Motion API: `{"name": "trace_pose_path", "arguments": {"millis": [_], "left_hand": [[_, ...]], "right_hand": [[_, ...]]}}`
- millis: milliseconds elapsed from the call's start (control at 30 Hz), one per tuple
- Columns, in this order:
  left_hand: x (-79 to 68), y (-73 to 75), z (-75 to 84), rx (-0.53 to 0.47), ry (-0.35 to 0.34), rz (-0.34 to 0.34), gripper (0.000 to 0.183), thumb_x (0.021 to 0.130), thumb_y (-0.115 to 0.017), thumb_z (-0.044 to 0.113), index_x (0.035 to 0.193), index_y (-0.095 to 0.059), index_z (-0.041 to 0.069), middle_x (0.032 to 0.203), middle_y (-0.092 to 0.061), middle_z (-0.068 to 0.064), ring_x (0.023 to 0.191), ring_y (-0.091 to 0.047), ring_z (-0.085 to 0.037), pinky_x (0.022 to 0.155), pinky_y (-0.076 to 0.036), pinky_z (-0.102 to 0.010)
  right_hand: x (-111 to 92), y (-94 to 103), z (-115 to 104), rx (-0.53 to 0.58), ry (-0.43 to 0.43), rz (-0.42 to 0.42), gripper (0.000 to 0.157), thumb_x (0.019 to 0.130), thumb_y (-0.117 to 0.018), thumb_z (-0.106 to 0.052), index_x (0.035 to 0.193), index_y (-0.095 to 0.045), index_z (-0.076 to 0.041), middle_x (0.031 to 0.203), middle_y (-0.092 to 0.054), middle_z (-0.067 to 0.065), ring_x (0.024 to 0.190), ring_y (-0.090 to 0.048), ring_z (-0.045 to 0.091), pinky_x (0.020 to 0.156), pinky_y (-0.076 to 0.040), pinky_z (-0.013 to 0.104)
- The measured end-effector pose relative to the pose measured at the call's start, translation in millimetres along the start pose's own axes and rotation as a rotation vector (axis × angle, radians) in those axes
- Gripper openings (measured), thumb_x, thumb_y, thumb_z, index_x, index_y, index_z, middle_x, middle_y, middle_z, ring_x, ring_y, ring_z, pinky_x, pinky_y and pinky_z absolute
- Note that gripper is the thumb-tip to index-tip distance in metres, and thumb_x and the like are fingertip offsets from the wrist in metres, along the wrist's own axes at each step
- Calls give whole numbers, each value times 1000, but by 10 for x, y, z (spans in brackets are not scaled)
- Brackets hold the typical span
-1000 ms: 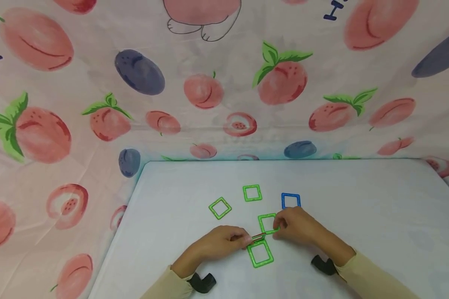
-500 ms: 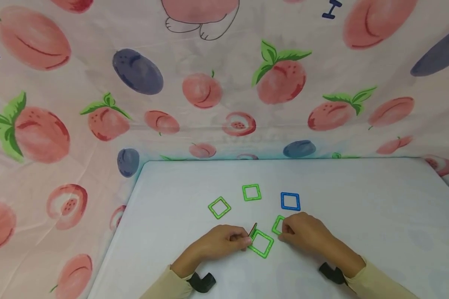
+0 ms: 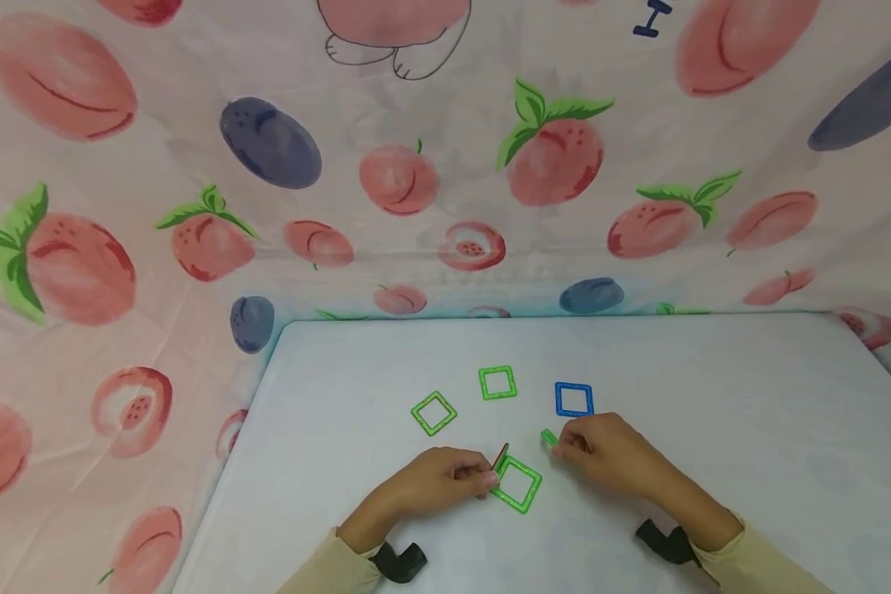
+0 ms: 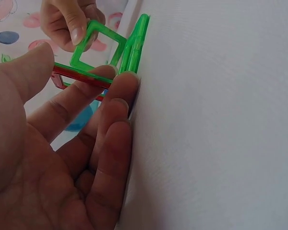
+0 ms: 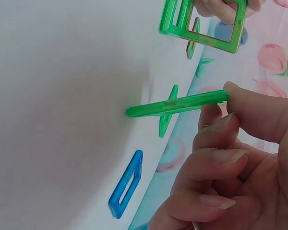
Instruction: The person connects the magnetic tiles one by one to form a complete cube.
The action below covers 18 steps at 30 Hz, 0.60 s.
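My left hand (image 3: 445, 480) pinches an upright magnetic tile (image 3: 501, 458) with red and green edges, thumb on one side and fingers on the other. At its foot a green square magnetic tile (image 3: 538, 492) lies flat on the table, edge to edge with it. Thumb and fingers of my right hand (image 3: 610, 455) pinch another open-framed green square tile (image 5: 182, 103) by one side. That tile is tipped up on edge, its far end close over the table, to the right of the joined pair.
Farther back on the white table (image 3: 713, 396) lie two green square tiles, one turned like a diamond (image 3: 434, 413) and one nearly straight (image 3: 497, 383). A blue square tile (image 3: 574, 399) lies just beyond my right hand. A fruit-print cloth (image 3: 416, 247) hangs behind the table.
My right hand has drawn its green tile right, away from the other pieces, and tipped it on edge. The flat tile by my left hand has turned, and the red-edged tile now stands more upright.
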State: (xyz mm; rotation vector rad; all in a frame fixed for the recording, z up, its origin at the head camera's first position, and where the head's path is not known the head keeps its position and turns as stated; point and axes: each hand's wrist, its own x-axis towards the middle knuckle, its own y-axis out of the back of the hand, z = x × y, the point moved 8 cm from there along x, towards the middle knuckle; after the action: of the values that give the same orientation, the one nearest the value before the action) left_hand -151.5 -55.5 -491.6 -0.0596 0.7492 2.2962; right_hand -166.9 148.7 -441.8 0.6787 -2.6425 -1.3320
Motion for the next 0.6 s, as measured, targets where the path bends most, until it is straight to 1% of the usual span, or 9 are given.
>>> {"name": "trace_pose_path", "arguments": {"millis": [100, 267, 500, 600], "left_hand": [[-1, -1, -7, -3, 1, 4, 27, 101, -61, 47, 96, -75, 24, 80, -71, 9, 70, -55, 1, 67, -43, -20], [6, -4, -8, -6, -5, 5, 27, 101, -61, 47, 96, -74, 24, 79, -70, 9, 70, -55, 1, 66, -43, -19], [10, 9, -13, -2, -11, 6, 28, 101, -61, 48, 93, -74, 24, 76, -68, 7, 67, -55, 0, 63, -43, -20], [11, 1, -29, -9, -7, 2, 28, 101, -61, 49, 93, -74, 25, 76, -68, 7, 66, -55, -1, 62, -43, -19]], "right_hand": [[28, -15, -30, 13, 19, -5, 16, 96, -71, -21, 82, -72, -15, 63, -51, -11, 59, -42, 1, 53, -36, 21], [79, -67, -84, 32, 19, -23, 15, 97, -71, -23, 85, -74, -14, 64, -52, -12, 61, -44, 2, 54, -36, 20], [137, -152, -200, 14, 55, -25, 14, 98, -70, -23, 87, -74, -15, 70, -56, -12, 66, -46, 2, 57, -40, 21], [154, -184, -206, -3, 43, -30, 13, 98, -69, -21, 87, -74, -15, 68, -54, -12, 65, -46, 2, 57, -39, 21]]}}
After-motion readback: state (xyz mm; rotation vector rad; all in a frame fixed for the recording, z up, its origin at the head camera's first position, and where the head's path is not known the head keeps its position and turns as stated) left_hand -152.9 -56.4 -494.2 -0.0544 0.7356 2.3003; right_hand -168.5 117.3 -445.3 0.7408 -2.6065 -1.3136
